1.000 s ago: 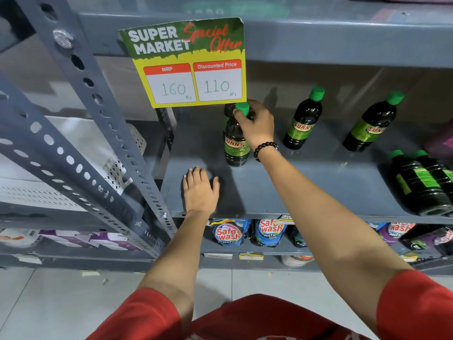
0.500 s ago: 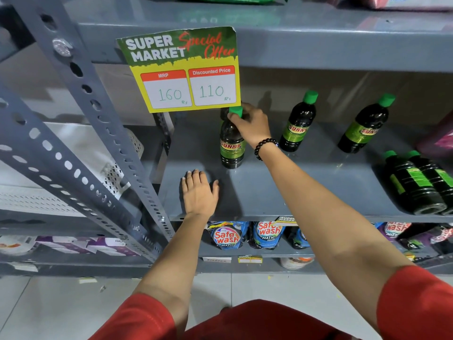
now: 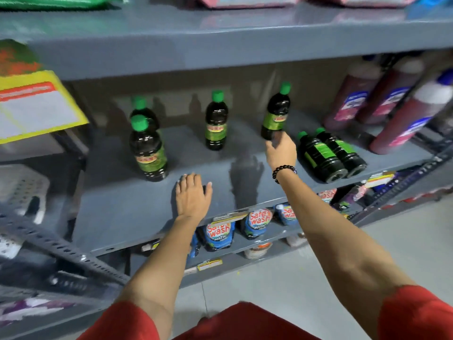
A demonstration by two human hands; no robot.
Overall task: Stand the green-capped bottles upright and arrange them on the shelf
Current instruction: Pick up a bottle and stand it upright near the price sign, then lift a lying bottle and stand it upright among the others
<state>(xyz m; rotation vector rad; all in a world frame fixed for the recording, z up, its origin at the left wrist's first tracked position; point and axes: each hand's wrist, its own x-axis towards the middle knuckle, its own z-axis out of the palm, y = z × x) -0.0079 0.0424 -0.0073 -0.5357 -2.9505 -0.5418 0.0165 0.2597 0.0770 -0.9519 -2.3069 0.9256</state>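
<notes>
Head view is showing a grey metal shelf (image 3: 127, 212) carrying dark bottles with green caps and green-yellow labels. Two bottles are standing upright at the left, one (image 3: 148, 149) in front of the other (image 3: 143, 111), the rear one mostly hidden. A third bottle (image 3: 216, 121) is standing upright near the middle of the shelf. A fourth bottle (image 3: 276, 112) is tilting slightly, cap toward the back wall; the right hand (image 3: 281, 153) is reaching to its base, fingers (image 3: 274, 143) curling around the bottom edge, though motion blur is keeping me from telling whether they are clamped on it or only touching. A black bead bracelet (image 3: 283, 169) is sitting on that wrist. Two more bottles (image 3: 328, 155) are lying on their sides, touching each other, caps pointing to the back, just right of the right hand. The left hand (image 3: 192, 195) is resting flat on the shelf near its front edge, fingers spread apart, holding nothing. Red-brown bottles with white caps (image 3: 382, 104) are leaning at the far right.
</notes>
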